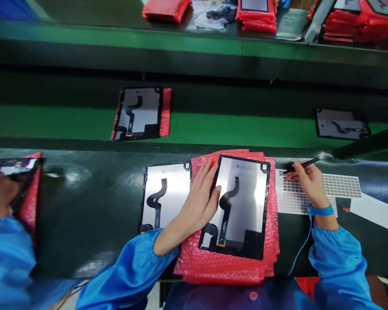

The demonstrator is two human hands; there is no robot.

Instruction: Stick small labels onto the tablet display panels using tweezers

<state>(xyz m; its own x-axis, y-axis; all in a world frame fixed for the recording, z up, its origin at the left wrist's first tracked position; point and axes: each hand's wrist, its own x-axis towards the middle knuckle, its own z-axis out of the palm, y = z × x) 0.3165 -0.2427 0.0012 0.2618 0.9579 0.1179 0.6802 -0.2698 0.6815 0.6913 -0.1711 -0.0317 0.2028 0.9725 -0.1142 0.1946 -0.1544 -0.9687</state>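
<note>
A tablet screen panel (248, 206) with a black ribbon cable on its silver back lies on a stack of red bubble-wrap bags (187, 262). Resting along the panel's left edge, my left hand (200, 193) has its fingers stretched out. Under that forearm a second screen panel (176, 193) is partly hidden. To the right, my right hand (307, 178) grips a black tweezers-like pen tool (307, 163), its tip at a white sheet of small grey square stickers (339, 186). A blue wrist strap (322, 210) with a cord circles my right wrist.
Beyond the bench, a green belt (229, 127) carries a screen panel (142, 112) on red wrap and another panel (339, 124). At left, a co-worker's hand (1, 193) is on a device. Red-wrapped stacks (257, 19) stand on the upper shelf. White paper (375, 215) lies right.
</note>
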